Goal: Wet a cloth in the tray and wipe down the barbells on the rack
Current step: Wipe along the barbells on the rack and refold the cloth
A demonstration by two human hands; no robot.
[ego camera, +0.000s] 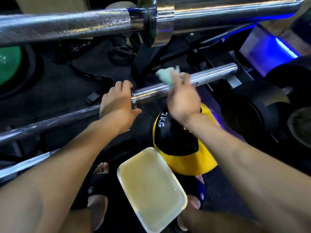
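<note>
We see the cloth (165,76) as a small crumpled wad, pale mint green, blurred, bunched in the fingers of the right hand (182,100) and pressed on top of the chrome sleeve of the middle barbell (193,79). Right hand is curled round the cloth, back of hand toward us; its fingertips are too blurred to read. The sleeve is smooth, shiny, reflecting light, its far end resting on a dark rack arm (235,78). Left hand (117,101) grips the same bar just left of the sleeve collar, fingers wrapped over the top, thumb sticking out to the right below.

Above, a thicker barbell (67,24) crosses the frame, knurled grey shaft, polished collar and sleeve. A third bar (21,165) sits low left, only partly visible.

The tray (151,187) is white, rectangular with rounded corners, holding cloudy yellowish liquid, on the floor between the feet in black sandals (94,185). Touching the tray's far corner is a yellow-black ball (178,140) marked "2KG". Black weight plates (252,108) stand to the right.
</note>
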